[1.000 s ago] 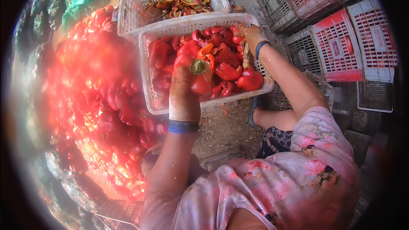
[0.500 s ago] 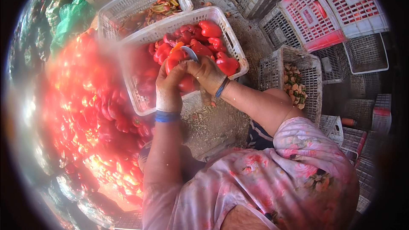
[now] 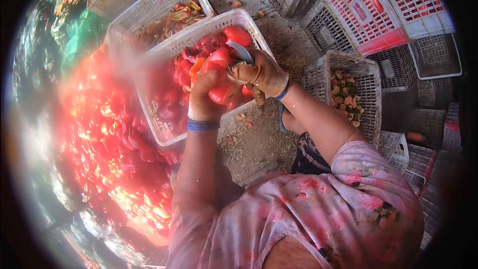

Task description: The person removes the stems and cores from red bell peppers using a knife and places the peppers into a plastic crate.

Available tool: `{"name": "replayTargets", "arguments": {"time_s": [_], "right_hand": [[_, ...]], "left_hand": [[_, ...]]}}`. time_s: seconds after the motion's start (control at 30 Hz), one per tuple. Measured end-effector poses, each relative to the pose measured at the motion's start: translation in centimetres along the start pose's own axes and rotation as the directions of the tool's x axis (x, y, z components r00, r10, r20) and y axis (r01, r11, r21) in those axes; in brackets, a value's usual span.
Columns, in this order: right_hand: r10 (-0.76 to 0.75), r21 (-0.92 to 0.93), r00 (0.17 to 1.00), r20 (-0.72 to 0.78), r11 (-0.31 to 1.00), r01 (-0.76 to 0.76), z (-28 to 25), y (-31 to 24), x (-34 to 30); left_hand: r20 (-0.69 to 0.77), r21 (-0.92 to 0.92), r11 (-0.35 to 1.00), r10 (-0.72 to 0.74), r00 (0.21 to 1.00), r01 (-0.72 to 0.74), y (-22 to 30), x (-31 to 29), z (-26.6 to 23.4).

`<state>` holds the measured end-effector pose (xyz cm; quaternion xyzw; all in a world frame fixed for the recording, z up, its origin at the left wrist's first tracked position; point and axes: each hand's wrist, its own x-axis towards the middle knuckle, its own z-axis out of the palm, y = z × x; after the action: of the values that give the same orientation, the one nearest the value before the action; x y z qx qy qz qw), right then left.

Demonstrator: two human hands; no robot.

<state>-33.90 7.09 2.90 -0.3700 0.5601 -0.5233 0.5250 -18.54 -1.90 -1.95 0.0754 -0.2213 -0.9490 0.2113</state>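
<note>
Both my hands wear soiled work gloves with blue bands at the wrists. My left hand [image 3: 205, 97] is closed around a red bell pepper [image 3: 218, 60], held over the near side of a white plastic crate [image 3: 260, 37]. In my right hand [image 3: 268, 75] is a knife [image 3: 241, 51] with a curved blade pointing up and left; its brownish handle end sticks out below the fist. The right fingers meet the pepper at its right side, and their tips are partly hidden. More red peppers [image 3: 201, 47] lie inside the crate.
A big heap of red peppers [image 3: 114, 129] fills the left side, blurred by glare. Behind the crate stands another crate holding pepper scraps [image 3: 185, 14]. To the right, a crate [image 3: 328, 62] contains pale-and-green pepper cores [image 3: 346, 99]. Stacked crates [image 3: 366, 17] stand at far right.
My hands have come slightly nearer and right, and my right hand has shifted away from the left. The pepper now shows more fully between them. The whole view has also shifted a little.
</note>
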Motion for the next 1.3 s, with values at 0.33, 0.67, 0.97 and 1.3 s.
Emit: {"name": "replayTargets", "arguments": {"time_s": [0.33, 0.67, 0.97, 1.3], "right_hand": [[-0.55, -0.605, 0.833, -0.051, 0.681, 0.413, -1.4, 0.3, -0.8], [-0.235, -0.456, 0.697, -0.677, 0.877, -0.148, -14.8, -0.7, -11.1], [-0.118, -0.419, 0.491, -0.863, 0.711, -0.565, -21.0, 15.7, -24.9], [0.216, 0.116, 0.262, -0.941, 0.93, -0.348, -22.9, 18.2, -25.7]], "left_hand": [[-0.251, 0.443, 0.888, 0.254, 0.934, -0.123, -1.5, 4.2, -0.5], [-0.718, 0.685, 0.271, 0.093, 0.69, 0.676, -8.6, 13.3, -8.3], [-0.69, 0.588, -0.562, 0.027, 0.723, 0.582, -11.4, 15.7, -11.9], [0.006, 0.789, -0.592, 0.273, 0.962, 0.164, -10.6, 18.1, -13.1]]}}
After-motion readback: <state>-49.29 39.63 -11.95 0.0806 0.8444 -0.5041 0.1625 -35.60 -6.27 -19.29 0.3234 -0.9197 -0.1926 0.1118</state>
